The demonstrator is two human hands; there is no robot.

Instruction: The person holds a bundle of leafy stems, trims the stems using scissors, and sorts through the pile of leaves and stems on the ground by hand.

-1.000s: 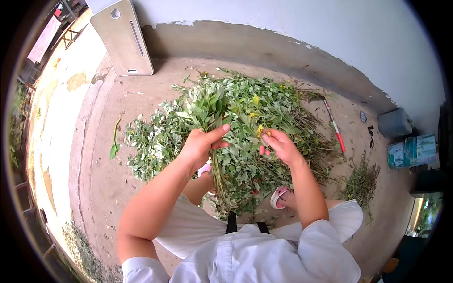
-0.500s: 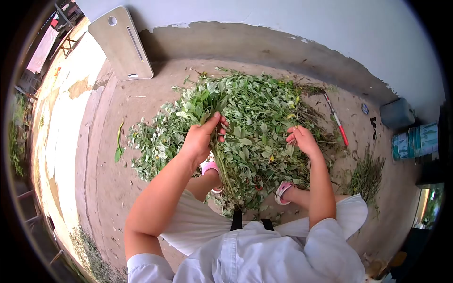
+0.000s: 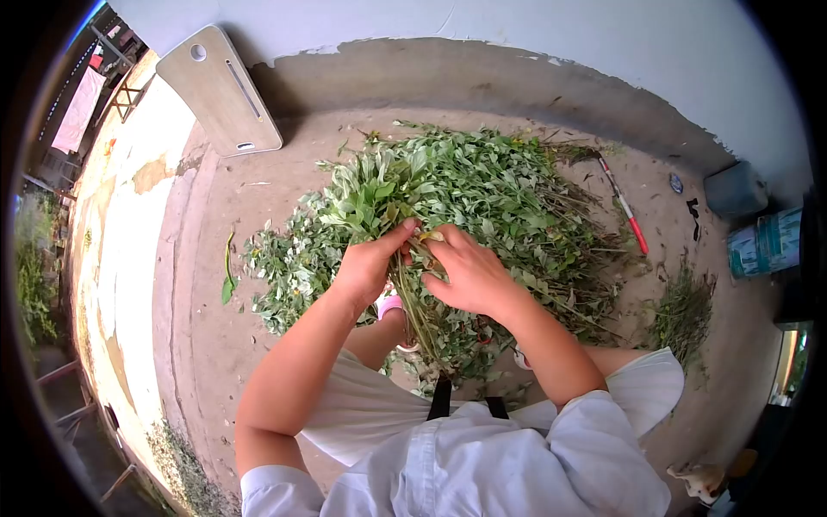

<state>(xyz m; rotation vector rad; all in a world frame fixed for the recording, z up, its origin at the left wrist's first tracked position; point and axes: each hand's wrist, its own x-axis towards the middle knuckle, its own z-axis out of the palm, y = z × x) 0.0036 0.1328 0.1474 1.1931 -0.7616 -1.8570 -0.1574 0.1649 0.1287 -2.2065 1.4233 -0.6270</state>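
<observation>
My left hand (image 3: 366, 271) is closed around a bunch of leafy green stems (image 3: 375, 194), its leaves fanning out above the fist. Bare stems (image 3: 415, 314) hang down below it. Right beside it, my right hand (image 3: 469, 271) has its bent fingers at the same bunch, by a yellowish leaf (image 3: 431, 235). Its fingertips are partly hidden among the stems, and the thumb points toward them. Under both hands spreads a large heap of cut leafy plants (image 3: 508, 185) on the concrete floor.
A sickle with a red and white handle (image 3: 626, 211) lies right of the heap. Farther right are a small pile of thin stems (image 3: 683, 314), a blue-green container (image 3: 735, 189) and a patterned bucket (image 3: 765, 247). A pale board (image 3: 220, 95) leans on the wall. An animal's head (image 3: 699, 481) shows lower right.
My right hand has moved left from over the heap's right part to the bunch in my left hand. My left hand still grips the bunch. The view has shifted slightly.
</observation>
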